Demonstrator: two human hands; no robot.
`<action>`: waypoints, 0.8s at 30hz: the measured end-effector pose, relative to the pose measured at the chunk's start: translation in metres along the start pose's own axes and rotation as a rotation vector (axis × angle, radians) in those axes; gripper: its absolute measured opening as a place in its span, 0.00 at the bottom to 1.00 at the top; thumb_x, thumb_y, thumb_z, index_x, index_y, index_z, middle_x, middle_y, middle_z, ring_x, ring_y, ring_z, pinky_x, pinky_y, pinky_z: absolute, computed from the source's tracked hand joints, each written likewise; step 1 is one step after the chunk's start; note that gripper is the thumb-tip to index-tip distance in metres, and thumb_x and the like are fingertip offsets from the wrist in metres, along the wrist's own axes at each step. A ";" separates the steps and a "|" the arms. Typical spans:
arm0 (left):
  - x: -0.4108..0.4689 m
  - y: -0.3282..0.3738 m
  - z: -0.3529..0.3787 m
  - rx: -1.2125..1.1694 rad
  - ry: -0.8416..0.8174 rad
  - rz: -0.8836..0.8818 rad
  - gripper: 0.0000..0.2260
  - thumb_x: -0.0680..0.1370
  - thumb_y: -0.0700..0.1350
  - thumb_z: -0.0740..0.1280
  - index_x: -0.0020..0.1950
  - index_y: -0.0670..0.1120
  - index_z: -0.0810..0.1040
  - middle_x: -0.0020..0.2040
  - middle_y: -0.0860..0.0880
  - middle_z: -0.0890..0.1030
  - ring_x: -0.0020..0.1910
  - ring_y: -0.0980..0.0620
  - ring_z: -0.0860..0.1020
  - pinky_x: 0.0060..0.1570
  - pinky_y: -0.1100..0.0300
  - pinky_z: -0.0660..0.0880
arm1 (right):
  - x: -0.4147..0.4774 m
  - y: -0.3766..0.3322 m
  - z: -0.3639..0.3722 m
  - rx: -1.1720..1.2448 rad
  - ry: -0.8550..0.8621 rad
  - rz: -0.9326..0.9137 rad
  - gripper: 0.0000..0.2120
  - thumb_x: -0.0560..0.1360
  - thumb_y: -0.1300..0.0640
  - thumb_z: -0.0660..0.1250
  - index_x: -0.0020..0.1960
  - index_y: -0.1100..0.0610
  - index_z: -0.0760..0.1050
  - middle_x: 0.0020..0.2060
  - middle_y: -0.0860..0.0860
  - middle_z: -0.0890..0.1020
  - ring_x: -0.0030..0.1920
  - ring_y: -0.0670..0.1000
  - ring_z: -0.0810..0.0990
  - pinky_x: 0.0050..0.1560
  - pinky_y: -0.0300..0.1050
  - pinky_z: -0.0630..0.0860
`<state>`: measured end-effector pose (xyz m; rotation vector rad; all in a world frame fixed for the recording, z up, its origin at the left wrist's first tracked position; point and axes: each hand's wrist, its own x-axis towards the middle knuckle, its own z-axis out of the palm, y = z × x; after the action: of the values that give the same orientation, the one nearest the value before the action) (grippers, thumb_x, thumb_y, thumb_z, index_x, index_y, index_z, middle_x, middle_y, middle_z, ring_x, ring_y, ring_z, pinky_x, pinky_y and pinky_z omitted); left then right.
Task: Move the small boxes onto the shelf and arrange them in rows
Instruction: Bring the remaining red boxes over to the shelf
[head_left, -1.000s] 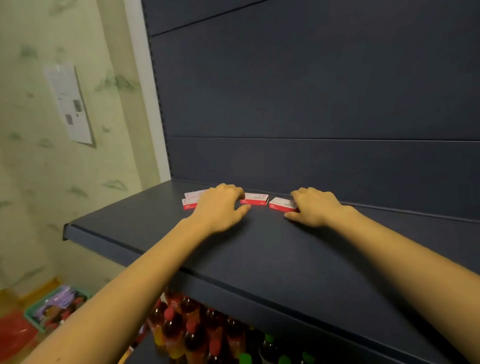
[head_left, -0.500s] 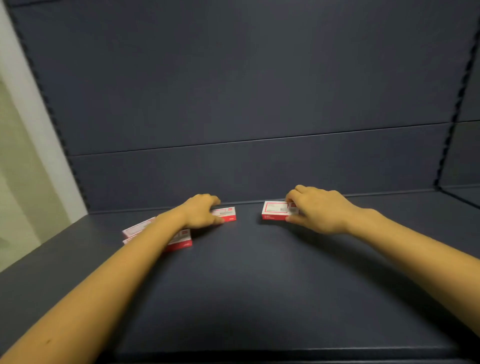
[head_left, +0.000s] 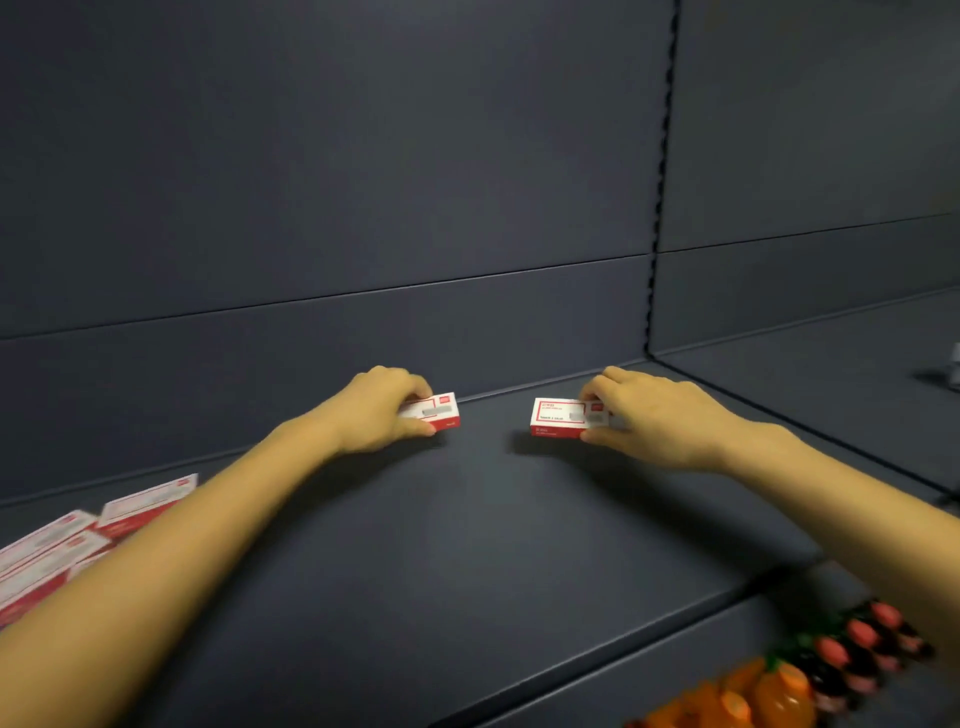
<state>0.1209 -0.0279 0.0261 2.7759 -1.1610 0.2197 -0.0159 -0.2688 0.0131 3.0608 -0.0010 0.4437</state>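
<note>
We see L hand (head_left: 376, 410) gripping a small box (head_left: 441, 413), R hand (head_left: 652, 418) gripping another box (head_left: 558, 418), both on the shelf (head_left: 467, 545) nr back wall; boxes apart. More boxes (head_left: 67, 545) at far left.

I reach both bare forearms forward over the shelf (head_left: 467, 561) toward its back edge, my left hand (head_left: 376, 413) palm-down with fingers and thumb curled round the left small box (head_left: 442, 411), my right hand (head_left: 657, 418) likewise pinching the right small box (head_left: 557, 418), hands apart.
</note>
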 end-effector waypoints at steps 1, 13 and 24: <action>0.009 0.016 0.000 -0.013 0.021 0.045 0.18 0.74 0.51 0.68 0.60 0.44 0.75 0.56 0.45 0.78 0.52 0.47 0.74 0.48 0.59 0.67 | -0.009 0.012 -0.004 0.005 0.006 0.035 0.20 0.76 0.43 0.60 0.64 0.52 0.66 0.61 0.48 0.72 0.58 0.51 0.74 0.46 0.44 0.70; 0.081 0.251 0.013 -0.156 0.105 0.442 0.18 0.74 0.50 0.69 0.61 0.46 0.76 0.56 0.48 0.78 0.53 0.49 0.74 0.51 0.60 0.69 | -0.155 0.179 -0.053 -0.074 0.018 0.370 0.19 0.76 0.43 0.60 0.62 0.51 0.67 0.60 0.49 0.72 0.60 0.54 0.73 0.48 0.47 0.68; 0.138 0.465 0.048 -0.225 0.131 0.576 0.18 0.72 0.51 0.70 0.58 0.45 0.77 0.56 0.46 0.79 0.53 0.47 0.75 0.53 0.54 0.72 | -0.296 0.344 -0.070 -0.085 -0.009 0.565 0.19 0.75 0.44 0.62 0.63 0.51 0.68 0.58 0.49 0.73 0.58 0.51 0.71 0.47 0.48 0.70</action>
<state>-0.1113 -0.4559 0.0310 2.1440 -1.7929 0.2949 -0.3226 -0.6112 0.0124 2.9341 -0.8724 0.4323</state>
